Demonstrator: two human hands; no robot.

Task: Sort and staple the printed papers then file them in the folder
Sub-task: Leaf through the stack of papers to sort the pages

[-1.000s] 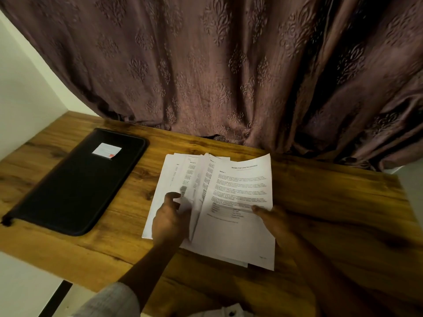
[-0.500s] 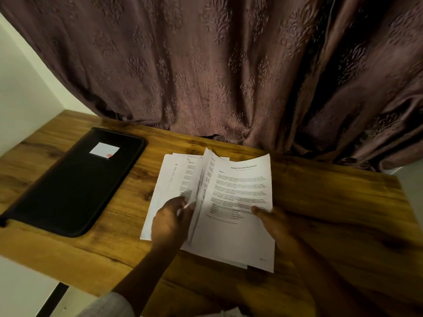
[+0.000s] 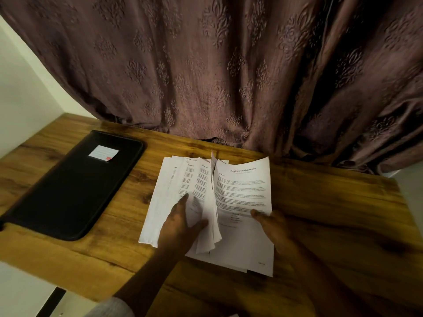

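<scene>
Several printed white papers (image 3: 242, 193) lie fanned out in the middle of the wooden table (image 3: 332, 213). My left hand (image 3: 180, 223) rests on the fanned sheets at the left, index finger stretched forward, thumb against a few sheets that stand up on edge. My right hand (image 3: 272, 225) grips the right part of the stack, thumb on the titled top page, fingers hidden beneath. A closed black folder (image 3: 73, 186) with a white label (image 3: 103, 153) lies flat to the left of the papers, apart from them.
A brown patterned curtain (image 3: 217, 72) hangs along the table's far edge, close behind the papers. A pale wall (image 3: 20, 92) bounds the left side. The table's near edge runs below the folder, and bare wood shows to the right of the papers.
My left hand has slid forward over the fanned sheets, and a few middle sheets have risen onto their edge. My right hand has kept its hold.
</scene>
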